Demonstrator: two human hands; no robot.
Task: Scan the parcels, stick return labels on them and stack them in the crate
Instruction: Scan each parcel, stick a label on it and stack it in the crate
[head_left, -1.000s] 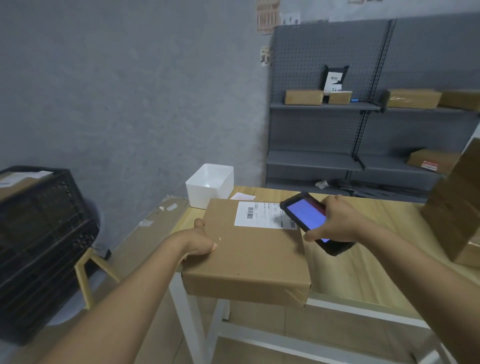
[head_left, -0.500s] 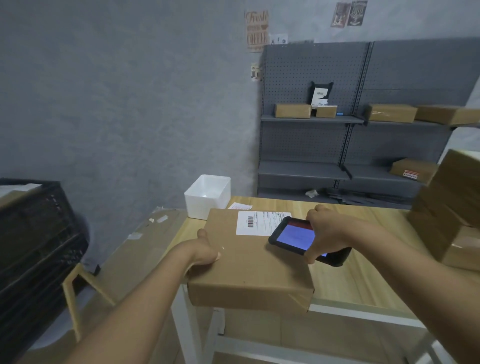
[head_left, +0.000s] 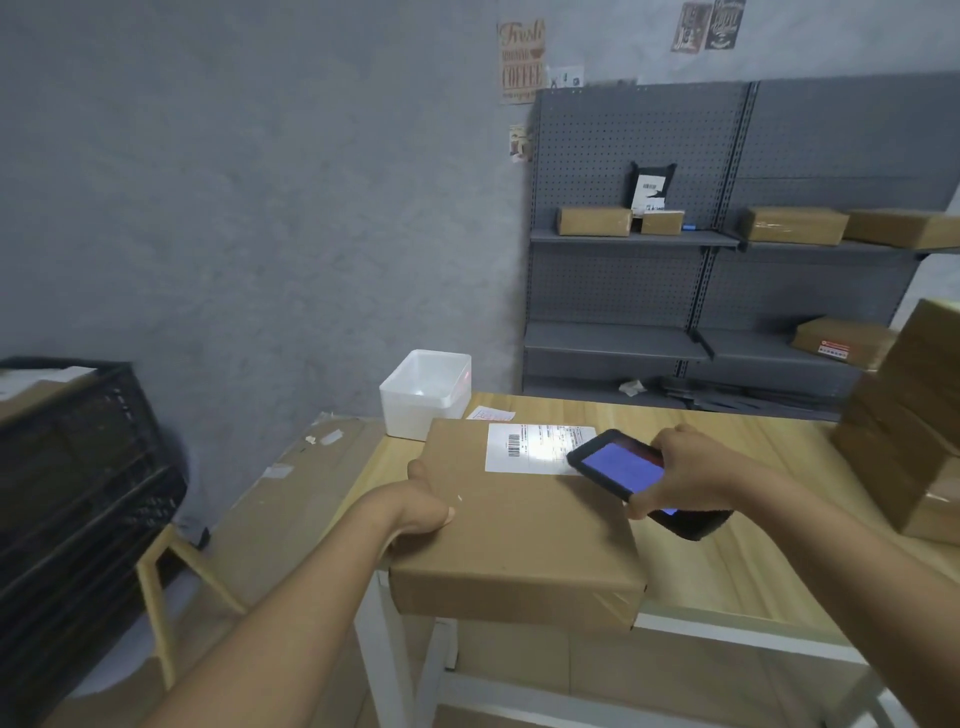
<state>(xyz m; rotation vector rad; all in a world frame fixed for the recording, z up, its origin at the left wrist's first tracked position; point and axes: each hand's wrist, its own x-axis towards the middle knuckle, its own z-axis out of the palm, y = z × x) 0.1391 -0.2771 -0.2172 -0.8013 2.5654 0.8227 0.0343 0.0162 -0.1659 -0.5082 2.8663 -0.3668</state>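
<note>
Scanner (head_left: 631, 470) over parcel (head_left: 519, 525) label (head_left: 537, 447)
Right hand (head_left: 691, 470) fingers curled round scanner; left hand (head_left: 423, 501) gripping parcel edge; barcode lit, print unreadable.

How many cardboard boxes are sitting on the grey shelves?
5: two small boxes on the upper left shelf, two bigger ones on the upper right shelf, and one lower down at right. More may hide beyond the picture's right edge.
</note>
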